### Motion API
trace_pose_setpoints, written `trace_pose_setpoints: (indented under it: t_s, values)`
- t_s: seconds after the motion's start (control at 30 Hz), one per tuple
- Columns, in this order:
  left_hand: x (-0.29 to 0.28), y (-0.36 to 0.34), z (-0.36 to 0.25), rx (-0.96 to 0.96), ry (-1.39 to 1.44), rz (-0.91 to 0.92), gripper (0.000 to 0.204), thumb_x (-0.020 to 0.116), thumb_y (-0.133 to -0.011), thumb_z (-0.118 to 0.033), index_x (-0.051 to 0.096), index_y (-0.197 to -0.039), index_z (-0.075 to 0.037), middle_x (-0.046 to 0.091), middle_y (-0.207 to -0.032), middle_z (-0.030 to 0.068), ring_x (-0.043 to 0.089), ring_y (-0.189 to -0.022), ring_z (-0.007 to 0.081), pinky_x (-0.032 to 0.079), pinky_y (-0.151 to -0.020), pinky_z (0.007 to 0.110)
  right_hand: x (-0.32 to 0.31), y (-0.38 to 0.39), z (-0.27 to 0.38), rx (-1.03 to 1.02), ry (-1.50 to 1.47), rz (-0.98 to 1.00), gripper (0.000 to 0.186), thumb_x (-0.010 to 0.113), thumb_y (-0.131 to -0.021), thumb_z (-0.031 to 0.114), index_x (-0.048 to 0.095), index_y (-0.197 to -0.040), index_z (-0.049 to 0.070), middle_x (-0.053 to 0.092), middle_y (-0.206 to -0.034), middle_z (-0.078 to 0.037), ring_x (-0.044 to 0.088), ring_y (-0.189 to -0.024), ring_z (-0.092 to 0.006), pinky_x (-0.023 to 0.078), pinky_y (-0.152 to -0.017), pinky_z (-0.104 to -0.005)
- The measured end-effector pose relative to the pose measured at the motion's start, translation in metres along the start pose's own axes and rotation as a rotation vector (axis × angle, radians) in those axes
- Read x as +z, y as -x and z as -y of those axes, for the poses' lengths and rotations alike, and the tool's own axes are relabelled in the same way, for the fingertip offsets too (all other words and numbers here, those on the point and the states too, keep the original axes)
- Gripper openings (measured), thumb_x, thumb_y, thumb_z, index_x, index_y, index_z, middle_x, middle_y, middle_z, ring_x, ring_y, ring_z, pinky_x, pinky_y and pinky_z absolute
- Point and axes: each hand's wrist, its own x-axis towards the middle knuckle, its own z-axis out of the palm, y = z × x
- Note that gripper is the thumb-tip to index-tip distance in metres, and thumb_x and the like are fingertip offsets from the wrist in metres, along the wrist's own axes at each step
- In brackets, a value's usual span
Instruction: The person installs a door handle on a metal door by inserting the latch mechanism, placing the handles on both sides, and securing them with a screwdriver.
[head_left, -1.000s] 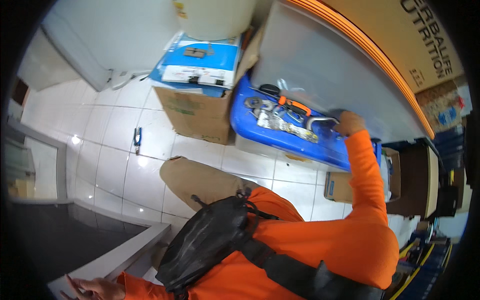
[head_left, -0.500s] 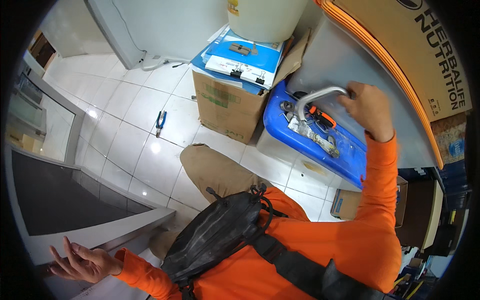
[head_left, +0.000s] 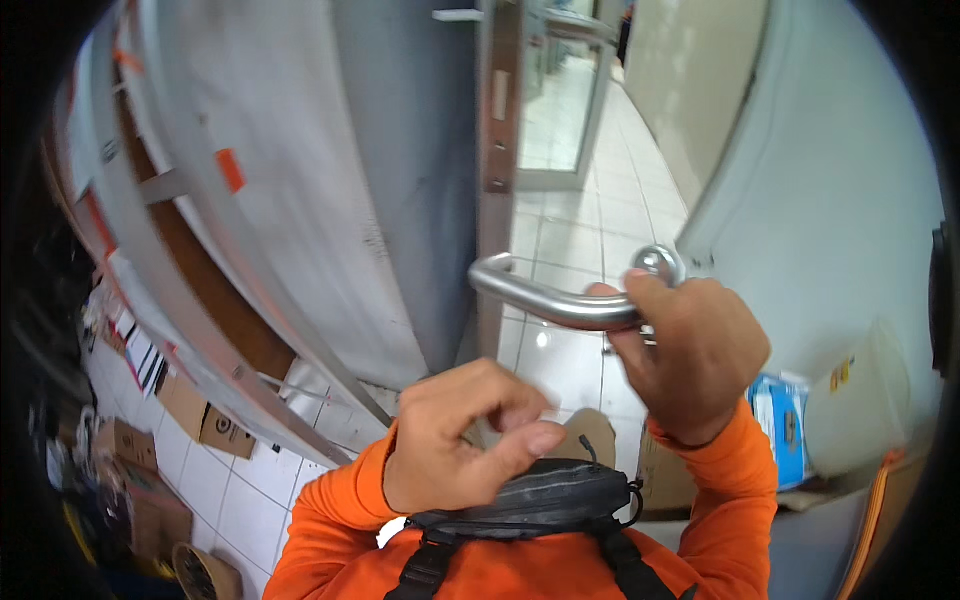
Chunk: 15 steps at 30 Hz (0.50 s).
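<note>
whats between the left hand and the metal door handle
Nothing solid in the head view: only open air, with tiled floor behind, separates the left hand from the door handle gripped by the right hand.

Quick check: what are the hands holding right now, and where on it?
The right hand holds a silver door lever handle, gripped at the end by its round base, the bent end free. The left hand holds nothing visible, fingers curled above a black bag.
</note>
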Motion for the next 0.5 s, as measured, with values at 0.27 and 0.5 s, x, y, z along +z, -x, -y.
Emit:
trace_pose_setpoints:
  t_s: [0.27,0.5]
  values:
    - [-0.007,-0.031,-0.023,-0.197,0.803,-0.450,0.049,0.055,-0.107,-0.034,0.048,-0.140,0.001,0.056,-0.141,0.0167,0.059,-0.125,0.0255,0.049,-0.104,0.043,0.047,-0.054,0.028,-0.320,-0.199,-0.301,0.009,0.073,-0.080,0.012,0.067,-0.086,0.009,0.041,-0.063,0.003,0.043,-0.050,-0.0106,0.029,-0.044,-0.0276]
    - [-0.043,-0.061,-0.005,0.094,0.731,-0.538,0.039,0.043,-0.109,-0.024,0.054,-0.133,0.003,0.066,-0.130,0.0217,0.065,-0.122,0.0342,0.049,-0.110,0.047,0.087,-0.053,-0.028,0.343,-0.760,-0.327,0.048,0.074,-0.087,0.008,0.064,-0.134,0.005,0.049,-0.060,0.000,0.049,-0.053,-0.0084,0.044,-0.054,-0.0258]
